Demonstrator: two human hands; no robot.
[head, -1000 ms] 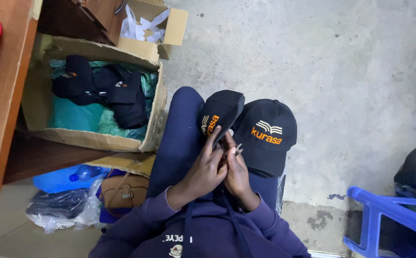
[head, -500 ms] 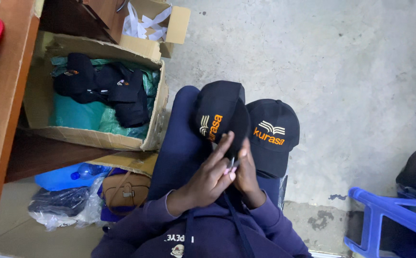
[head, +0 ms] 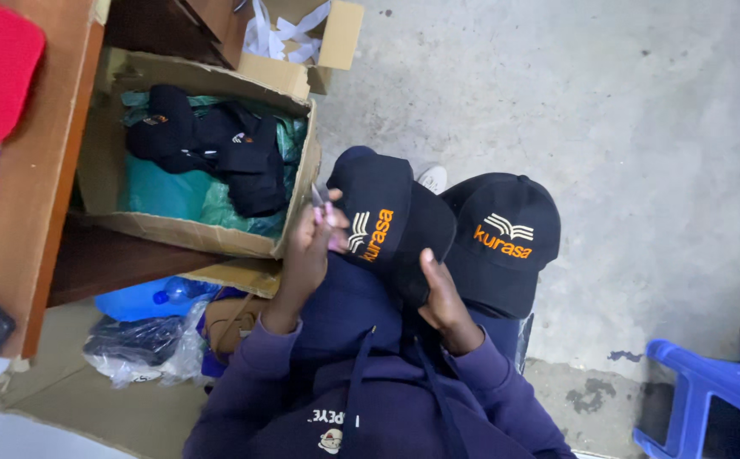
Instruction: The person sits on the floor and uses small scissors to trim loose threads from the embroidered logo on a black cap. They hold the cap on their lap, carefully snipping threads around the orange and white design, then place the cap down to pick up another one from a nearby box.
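Observation:
I sit with a black cap [head: 387, 225], embroidered in orange and white, over my lap. My left hand [head: 309, 248] is at the cap's left edge, fingers closed on a small grey metal tool [head: 317, 196] that looks like thread snips. My right hand [head: 441, 293] grips the same cap from below at its right side, thumb up against the fabric. A second black cap [head: 506, 242] with the same embroidery lies on my right knee, touching the first.
An open cardboard box [head: 208, 240] lined with teal plastic holds several black caps [head: 208, 144] at my left. A wooden table [head: 21, 229] stands beside it, with a blue bottle [head: 166, 293] and bags below. A blue plastic chair [head: 702, 399] is at the lower right.
The held cap has swung left and turned, so its embroidery now runs upright. My left hand moved up and left to its edge, and my hands have come apart.

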